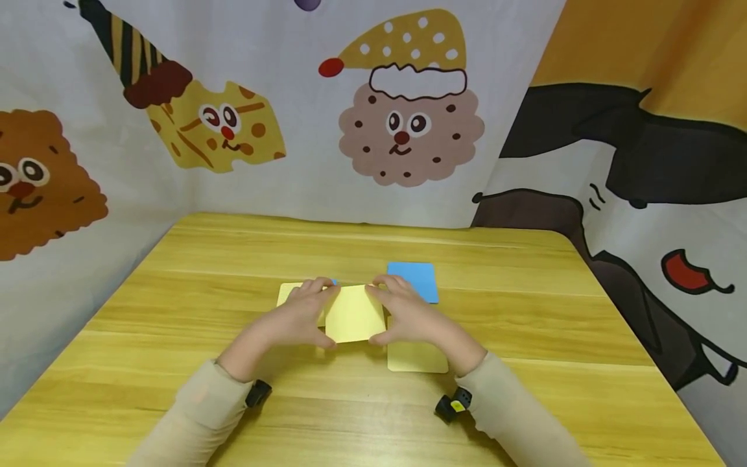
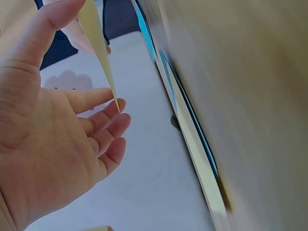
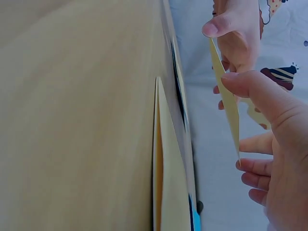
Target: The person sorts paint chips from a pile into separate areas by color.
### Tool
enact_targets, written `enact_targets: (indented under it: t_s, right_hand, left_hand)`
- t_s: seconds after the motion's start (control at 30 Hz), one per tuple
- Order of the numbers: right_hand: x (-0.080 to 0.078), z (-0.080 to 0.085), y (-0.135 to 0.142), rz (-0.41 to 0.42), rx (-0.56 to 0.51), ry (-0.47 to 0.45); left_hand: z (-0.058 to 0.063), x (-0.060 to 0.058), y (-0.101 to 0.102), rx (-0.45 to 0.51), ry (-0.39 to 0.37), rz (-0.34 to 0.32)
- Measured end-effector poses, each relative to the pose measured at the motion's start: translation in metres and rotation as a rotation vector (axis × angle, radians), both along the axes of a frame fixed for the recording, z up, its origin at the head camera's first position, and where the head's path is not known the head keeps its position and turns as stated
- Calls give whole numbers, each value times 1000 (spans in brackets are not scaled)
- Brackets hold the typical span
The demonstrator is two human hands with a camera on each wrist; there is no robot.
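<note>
A thin yellow square card [image 1: 353,314] is held up just above the table between both hands. My left hand [image 1: 299,316] pinches its left side, thumb at the near corner and fingers at the far one. On the opposite side, my right hand [image 1: 408,312] pinches it the same way. Seen edge-on in the right wrist view, the card [image 3: 230,103] stands tilted between the thumbs and fingers. A second yellow card [image 1: 288,292] lies partly behind the left hand. Under the right wrist lies another yellow card [image 1: 417,360], and a blue card [image 1: 417,279] is behind that hand.
The wooden table [image 1: 362,415] reaches back to a white curtain [image 1: 309,188] with cartoon prints. A sliver of blue shows behind the left fingertips; most of it is hidden. Small black devices [image 1: 258,394] are strapped at both wrists.
</note>
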State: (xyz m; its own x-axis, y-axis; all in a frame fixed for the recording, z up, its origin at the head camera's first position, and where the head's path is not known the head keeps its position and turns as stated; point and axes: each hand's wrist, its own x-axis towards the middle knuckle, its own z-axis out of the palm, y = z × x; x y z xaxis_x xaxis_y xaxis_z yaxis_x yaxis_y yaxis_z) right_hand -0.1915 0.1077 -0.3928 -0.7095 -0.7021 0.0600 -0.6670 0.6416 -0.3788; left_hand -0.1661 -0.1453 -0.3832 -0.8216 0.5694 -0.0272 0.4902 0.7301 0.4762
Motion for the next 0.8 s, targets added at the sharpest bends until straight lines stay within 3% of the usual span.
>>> enact_targets:
  t_s: [0.5,0.8]
  right_hand:
    - [27,4,58,-69,21,28]
    - [39,5,80,-94,67,26]
  left_hand:
    - [-2,-2,54,-36,10,-137]
    - [-5,2,83,-113,34,-169]
